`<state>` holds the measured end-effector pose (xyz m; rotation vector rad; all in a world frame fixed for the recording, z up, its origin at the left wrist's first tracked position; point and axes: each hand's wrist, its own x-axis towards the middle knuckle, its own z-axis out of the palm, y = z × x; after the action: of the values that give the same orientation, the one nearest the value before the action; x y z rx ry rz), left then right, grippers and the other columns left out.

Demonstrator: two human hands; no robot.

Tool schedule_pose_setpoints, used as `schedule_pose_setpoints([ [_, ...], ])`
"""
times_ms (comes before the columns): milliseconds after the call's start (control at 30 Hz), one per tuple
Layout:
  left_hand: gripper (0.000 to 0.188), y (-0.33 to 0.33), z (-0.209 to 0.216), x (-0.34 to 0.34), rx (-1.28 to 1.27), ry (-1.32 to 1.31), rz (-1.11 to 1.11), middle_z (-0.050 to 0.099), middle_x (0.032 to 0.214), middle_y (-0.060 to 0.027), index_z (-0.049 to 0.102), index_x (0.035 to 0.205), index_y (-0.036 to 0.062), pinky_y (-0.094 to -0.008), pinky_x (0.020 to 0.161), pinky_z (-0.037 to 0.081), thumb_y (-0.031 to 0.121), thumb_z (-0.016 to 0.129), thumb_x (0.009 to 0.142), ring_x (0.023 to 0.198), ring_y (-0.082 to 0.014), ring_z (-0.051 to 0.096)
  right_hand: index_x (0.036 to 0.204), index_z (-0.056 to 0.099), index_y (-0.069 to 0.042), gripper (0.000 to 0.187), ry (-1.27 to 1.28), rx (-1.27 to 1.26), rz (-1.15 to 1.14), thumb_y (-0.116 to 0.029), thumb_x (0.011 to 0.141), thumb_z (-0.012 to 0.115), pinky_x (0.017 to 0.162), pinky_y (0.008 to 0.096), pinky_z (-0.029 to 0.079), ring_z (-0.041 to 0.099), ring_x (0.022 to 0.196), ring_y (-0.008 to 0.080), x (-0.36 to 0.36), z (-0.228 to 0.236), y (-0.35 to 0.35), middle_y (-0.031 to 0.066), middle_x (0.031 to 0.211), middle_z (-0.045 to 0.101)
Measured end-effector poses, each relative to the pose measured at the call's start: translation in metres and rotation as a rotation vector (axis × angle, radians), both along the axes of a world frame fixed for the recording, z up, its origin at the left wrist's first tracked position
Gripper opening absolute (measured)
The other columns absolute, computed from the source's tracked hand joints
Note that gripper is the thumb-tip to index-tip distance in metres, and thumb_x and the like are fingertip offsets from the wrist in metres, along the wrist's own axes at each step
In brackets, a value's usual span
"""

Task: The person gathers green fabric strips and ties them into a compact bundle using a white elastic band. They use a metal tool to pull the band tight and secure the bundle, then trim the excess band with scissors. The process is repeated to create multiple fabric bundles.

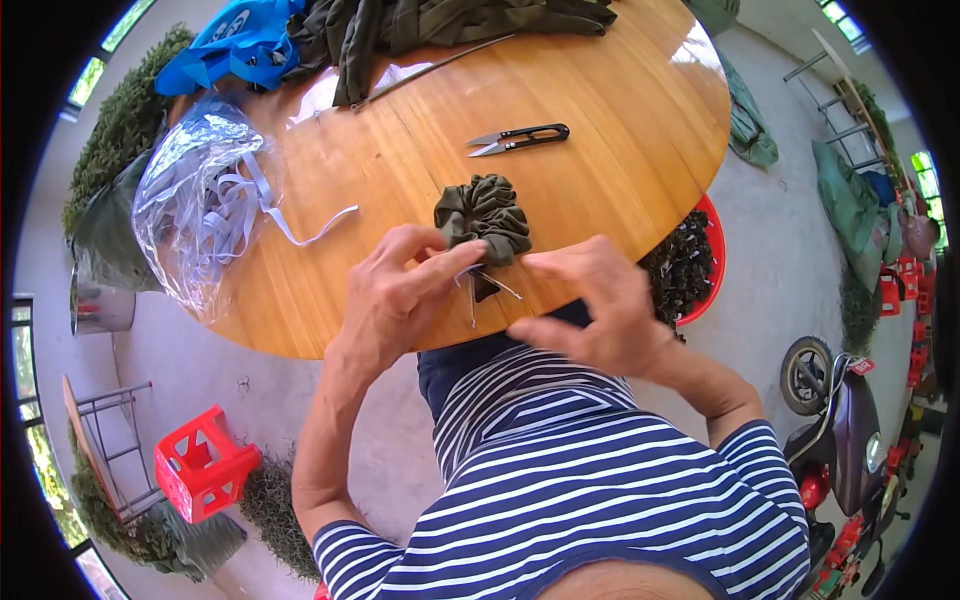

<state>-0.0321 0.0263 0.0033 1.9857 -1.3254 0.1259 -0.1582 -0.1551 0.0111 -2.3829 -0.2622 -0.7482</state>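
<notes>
A gathered dark olive-green scrunchie lies at the near edge of the wooden table. My left hand pinches its near side, with the thumb and index finger on the fabric. Thin pale elastic ends stick out below those fingers. To the right of the scrunchie, my right hand is slightly blurred, its thumb and fingers spread apart with nothing visible between them. Black-handled thread snips rest on the table beyond the scrunchie, their blades pointing left.
On the table, a clear plastic bag of pale lavender elastic strips lies left. Dark green fabric and a blue bag sit at the back. A red basin of dark pieces stands right; a red stool is lower left.
</notes>
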Motion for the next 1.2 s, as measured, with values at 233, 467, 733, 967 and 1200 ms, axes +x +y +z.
schedule_pose_setpoints([
  [233, 0.023, -0.021, -0.004, 0.022, 0.027, 0.07, -0.121, 0.055, 0.082, -0.0051, 0.063, 0.087, 0.0105, -0.0322, 0.06, 0.045, 0.004, 0.065, 0.065, 0.076, -0.0227, 0.055, 0.114, 0.045, -0.005, 0.062, 0.222, 0.06, -0.191, -0.025, 0.063, 0.074, 0.082, 0.0382, 0.034, 0.05, 0.089, 0.0251, 0.009, -0.022, 0.023, 0.0091, 0.095, 0.054],
  [467, 0.025, -0.035, 0.018, 0.022, -0.067, 0.251, -0.16, 0.057, 0.089, -0.0135, 0.055, 0.091, 0.0015, -0.0337, 0.071, 0.045, 0.004, 0.062, 0.067, 0.083, -0.028, 0.056, 0.119, 0.039, -0.001, 0.054, 0.415, 0.758, 0.04, -0.009, 0.072, 0.064, 0.088, 0.0332, 0.038, 0.053, 0.095, 0.0179, 0.015, -0.001, -0.009, 0.0095, 0.095, 0.056],
  [733, 0.024, -0.037, 0.016, 0.022, 0.057, 0.609, -0.172, 0.058, 0.087, -0.0139, 0.057, 0.099, 0.0013, -0.0334, 0.073, 0.043, 0.006, 0.058, 0.075, 0.08, -0.0271, 0.055, 0.117, 0.04, 0.002, 0.048, 0.633, 1.117, 0.201, -0.008, 0.076, 0.062, 0.082, 0.0266, 0.044, 0.055, 0.089, 0.0128, 0.029, 0.003, -0.033, 0.0098, 0.091, 0.058],
  [967, 0.01, -0.038, -0.001, 0.023, 0.072, 0.652, -0.027, 0.055, 0.074, -0.0088, 0.057, 0.084, -0.0007, -0.0289, 0.066, 0.041, 0.007, 0.058, 0.078, 0.071, -0.0188, 0.052, 0.113, 0.044, 0.003, 0.036, 0.622, 1.025, 0.153, -0.009, 0.081, 0.056, 0.077, 0.0257, 0.045, 0.055, 0.088, 0.0133, 0.037, 0.001, -0.037, 0.0105, 0.095, 0.058],
  [1200, 0.009, -0.039, -0.009, 0.016, -0.175, 0.892, 0.035, 0.054, 0.066, -0.0017, 0.054, 0.085, 0.001, -0.0224, 0.053, 0.039, 0.01, 0.054, 0.085, 0.059, -0.0078, 0.047, 0.105, 0.048, 0.006, 0.032, 0.32, 0.463, -0.007, -0.021, 0.091, 0.037, 0.072, 0.0286, 0.045, 0.057, 0.082, 0.0272, 0.055, -0.014, -0.013, 0.0154, 0.088, 0.055],
])
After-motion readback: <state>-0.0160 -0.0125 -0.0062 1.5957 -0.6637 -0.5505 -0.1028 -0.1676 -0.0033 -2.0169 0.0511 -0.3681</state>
